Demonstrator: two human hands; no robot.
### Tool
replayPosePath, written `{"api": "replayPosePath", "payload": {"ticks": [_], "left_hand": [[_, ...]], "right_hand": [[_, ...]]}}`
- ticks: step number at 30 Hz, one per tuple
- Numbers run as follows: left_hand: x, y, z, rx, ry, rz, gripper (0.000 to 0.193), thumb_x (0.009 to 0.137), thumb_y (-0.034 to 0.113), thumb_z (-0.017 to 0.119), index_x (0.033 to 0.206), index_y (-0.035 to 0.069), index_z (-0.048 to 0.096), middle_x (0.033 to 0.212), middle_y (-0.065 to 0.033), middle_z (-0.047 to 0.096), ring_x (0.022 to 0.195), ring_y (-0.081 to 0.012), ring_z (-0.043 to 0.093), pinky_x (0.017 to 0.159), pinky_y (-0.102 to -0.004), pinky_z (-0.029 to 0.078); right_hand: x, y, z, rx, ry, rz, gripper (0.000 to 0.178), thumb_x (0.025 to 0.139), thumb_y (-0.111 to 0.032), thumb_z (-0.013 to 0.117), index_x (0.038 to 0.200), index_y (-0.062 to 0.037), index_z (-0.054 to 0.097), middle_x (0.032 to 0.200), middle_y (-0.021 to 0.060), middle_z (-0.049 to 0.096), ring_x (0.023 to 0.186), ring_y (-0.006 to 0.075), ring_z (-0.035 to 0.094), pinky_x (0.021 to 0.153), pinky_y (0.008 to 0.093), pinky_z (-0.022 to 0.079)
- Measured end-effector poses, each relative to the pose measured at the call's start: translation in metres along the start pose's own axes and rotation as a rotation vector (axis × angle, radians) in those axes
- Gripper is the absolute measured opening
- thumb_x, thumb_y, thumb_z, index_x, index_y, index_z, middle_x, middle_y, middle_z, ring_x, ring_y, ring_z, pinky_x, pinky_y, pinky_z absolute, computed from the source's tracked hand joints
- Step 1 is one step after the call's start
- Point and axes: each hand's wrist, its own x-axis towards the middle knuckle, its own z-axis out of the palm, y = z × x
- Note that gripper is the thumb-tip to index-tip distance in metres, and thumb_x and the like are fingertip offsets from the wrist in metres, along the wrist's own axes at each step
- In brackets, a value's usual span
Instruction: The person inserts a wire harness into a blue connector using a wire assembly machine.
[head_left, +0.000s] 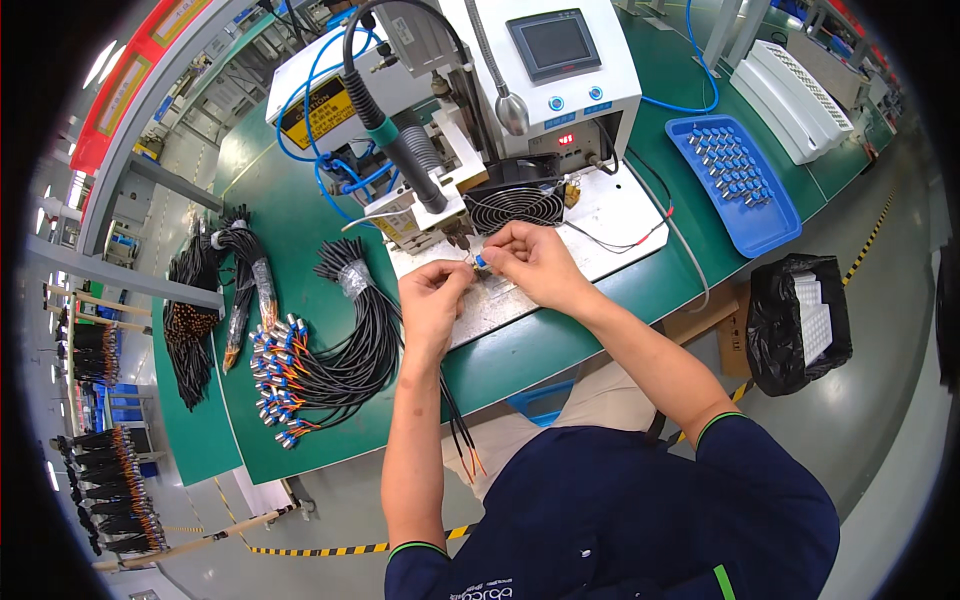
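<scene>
My right hand (541, 268) pinches a small blue-and-metal connector (480, 262) between thumb and fingers, just under the soldering tip of a bench machine. Close beside it, my left hand (432, 298) is closed in a pinch against a thin wire; the fingers mostly hide it. Black cables (455, 420) with orange ends hang past the table edge beside my left forearm. Above my hands stands the soldering machine's black-and-green iron (405, 155). Behind the fingers sits a round black fan grille (515, 207). Both hands hover over a white metal base plate (615, 245).
To the left lie a bundle of black cables (370, 335) with blue-tipped connectors (280, 375) and more dark cable bundles (190, 310). A blue tray (768, 243) at right holds several connectors. White racks (785, 105) stand behind it. A black-lined bin (775, 335) is beside the table.
</scene>
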Motion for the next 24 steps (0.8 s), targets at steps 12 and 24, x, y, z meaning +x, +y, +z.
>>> {"api": "replayPosePath", "payload": {"ticks": [12, 24], "left_hand": [[-0.0024, 0.0022, 0.0020, -0.020, -0.005, -0.022, 0.009, 0.095, 0.000, 0.072, 0.097, -0.007, 0.076, 0.084, -0.0075, 0.073, 0.058, -0.0026, 0.046, 0.050, -0.0202, 0.030], [-0.0019, 0.0004, 0.0020, -0.013, 0.013, -0.022, 0.008, 0.095, -0.001, 0.071, 0.098, -0.007, 0.076, 0.087, -0.0092, 0.075, 0.060, -0.0038, 0.050, 0.051, -0.0200, 0.032]], "right_hand": [[-0.0003, -0.0020, -0.0002, -0.024, 0.006, 0.004, 0.015, 0.102, -0.010, 0.073, 0.107, 0.0035, 0.069, 0.088, 0.0023, 0.071, 0.078, 0.0048, 0.063, 0.070, 0.0225, 0.051], [-0.0007, -0.0043, 0.0007, -0.058, 0.010, -0.004, 0.013, 0.102, -0.008, 0.072, 0.105, 0.0036, 0.070, 0.087, 0.0023, 0.071, 0.078, 0.0052, 0.064, 0.069, 0.0229, 0.052]]}}
